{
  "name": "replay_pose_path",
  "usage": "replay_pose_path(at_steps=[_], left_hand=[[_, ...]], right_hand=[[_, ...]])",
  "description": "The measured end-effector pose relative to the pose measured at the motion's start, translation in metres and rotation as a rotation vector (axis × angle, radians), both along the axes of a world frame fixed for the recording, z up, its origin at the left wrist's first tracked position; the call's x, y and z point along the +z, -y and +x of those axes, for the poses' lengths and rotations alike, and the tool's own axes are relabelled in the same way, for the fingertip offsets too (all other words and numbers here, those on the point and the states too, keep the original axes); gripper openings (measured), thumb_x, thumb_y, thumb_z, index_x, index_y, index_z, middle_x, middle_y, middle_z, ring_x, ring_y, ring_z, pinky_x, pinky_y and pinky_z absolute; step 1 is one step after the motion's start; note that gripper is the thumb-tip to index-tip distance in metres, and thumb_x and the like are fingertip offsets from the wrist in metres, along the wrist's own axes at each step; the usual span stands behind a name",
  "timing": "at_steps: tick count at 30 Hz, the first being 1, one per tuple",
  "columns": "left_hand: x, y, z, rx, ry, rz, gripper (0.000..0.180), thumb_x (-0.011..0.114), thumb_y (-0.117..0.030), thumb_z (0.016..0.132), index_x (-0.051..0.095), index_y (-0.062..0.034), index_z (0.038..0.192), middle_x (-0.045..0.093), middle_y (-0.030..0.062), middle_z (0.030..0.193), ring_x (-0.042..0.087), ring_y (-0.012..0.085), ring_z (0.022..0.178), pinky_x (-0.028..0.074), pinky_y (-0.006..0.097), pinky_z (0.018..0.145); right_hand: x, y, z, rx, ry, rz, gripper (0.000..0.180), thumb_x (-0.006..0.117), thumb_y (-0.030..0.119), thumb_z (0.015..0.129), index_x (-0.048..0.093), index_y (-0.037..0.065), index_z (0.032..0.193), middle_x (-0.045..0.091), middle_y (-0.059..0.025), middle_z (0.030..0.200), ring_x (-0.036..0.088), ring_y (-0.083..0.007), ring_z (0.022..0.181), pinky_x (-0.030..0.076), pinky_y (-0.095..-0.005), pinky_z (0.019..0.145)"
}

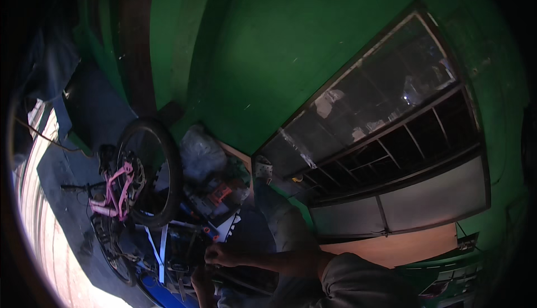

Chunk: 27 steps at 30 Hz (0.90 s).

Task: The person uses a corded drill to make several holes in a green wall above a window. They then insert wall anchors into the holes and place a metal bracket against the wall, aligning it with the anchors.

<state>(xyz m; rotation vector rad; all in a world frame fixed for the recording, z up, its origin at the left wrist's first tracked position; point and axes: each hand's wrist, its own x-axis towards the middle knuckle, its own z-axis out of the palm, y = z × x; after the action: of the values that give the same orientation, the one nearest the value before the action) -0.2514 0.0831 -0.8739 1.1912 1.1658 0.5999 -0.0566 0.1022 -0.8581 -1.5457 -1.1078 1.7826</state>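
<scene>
My right hand (219,255) reaches in from the right, its fingers curled together. What they hold, if anything, is too dark to make out. Just below it is my left hand (202,281), close to the right one; shadow hides its fingers. Both are beside a cluster of dark metal parts (182,260), whose kind I cannot tell. A pale blue bar frame (162,255) stands to the left of them. Beyond it is a bicycle with a pink frame (114,196) and a large black wheel (175,179).
Past my hands lie a grey case with an orange-red part (219,194) and a clear plastic bag (201,154). My outstretched leg (282,218) ends in a light clog (263,171) by the green wall (268,56). A barred window (391,140) is at the right. Something blue (154,291) lies lower left.
</scene>
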Motion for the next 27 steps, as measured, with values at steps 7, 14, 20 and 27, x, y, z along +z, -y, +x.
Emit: replay_pose_path(at_steps=[7, 14, 20, 27], left_hand=[[0.087, 0.007, -0.066, -0.353, 0.173, 0.234, 0.024, 0.055, -0.015, 0.103, 0.069, -0.0024, 0.117, 0.060, 0.0030, 0.075, 0.053, 0.0118, 0.060, 0.040, 0.029, 0.050], [0.157, -0.016, -0.050, -0.277, 0.178, 0.137, 0.021, 0.050, -0.019, 0.106, 0.066, -0.0047, 0.103, 0.053, -0.0010, 0.072, 0.049, 0.0093, 0.059, 0.037, 0.026, 0.050], [0.199, -0.069, -0.063, 0.206, 0.481, -0.762, 0.043, 0.048, -0.035, 0.111, 0.048, -0.0176, 0.071, 0.029, -0.0065, 0.051, 0.029, 0.0110, 0.041, 0.028, 0.026, 0.039], [0.168, -0.091, -0.070, 0.011, 0.523, -0.569, 0.049, 0.037, -0.042, 0.114, 0.054, -0.0126, 0.078, 0.041, 0.0016, 0.051, 0.038, 0.0167, 0.041, 0.036, 0.034, 0.045]], right_hand=[[0.131, 0.029, 0.015, 0.359, -0.135, 0.026, 0.019, 0.066, 0.017, 0.099, 0.073, 0.003, 0.089, 0.069, -0.0019, 0.069, 0.065, -0.0092, 0.059, 0.049, -0.0291, 0.054], [0.243, 0.059, 0.042, 0.258, 0.364, 0.829, 0.012, 0.074, 0.009, 0.086, 0.073, -0.002, 0.093, 0.071, -0.0166, 0.094, 0.069, -0.0375, 0.096, 0.053, -0.0450, 0.084], [0.359, 0.089, 0.168, -0.361, 0.740, 0.994, 0.021, 0.074, 0.010, 0.091, 0.062, 0.007, 0.109, 0.062, -0.0149, 0.105, 0.061, -0.0348, 0.106, 0.048, -0.0465, 0.095], [0.532, 0.135, 0.350, -1.176, 1.301, 1.256, 0.024, 0.067, 0.002, 0.095, 0.067, 0.004, 0.118, 0.063, -0.0120, 0.104, 0.062, -0.0229, 0.083, 0.049, -0.0305, 0.078]])
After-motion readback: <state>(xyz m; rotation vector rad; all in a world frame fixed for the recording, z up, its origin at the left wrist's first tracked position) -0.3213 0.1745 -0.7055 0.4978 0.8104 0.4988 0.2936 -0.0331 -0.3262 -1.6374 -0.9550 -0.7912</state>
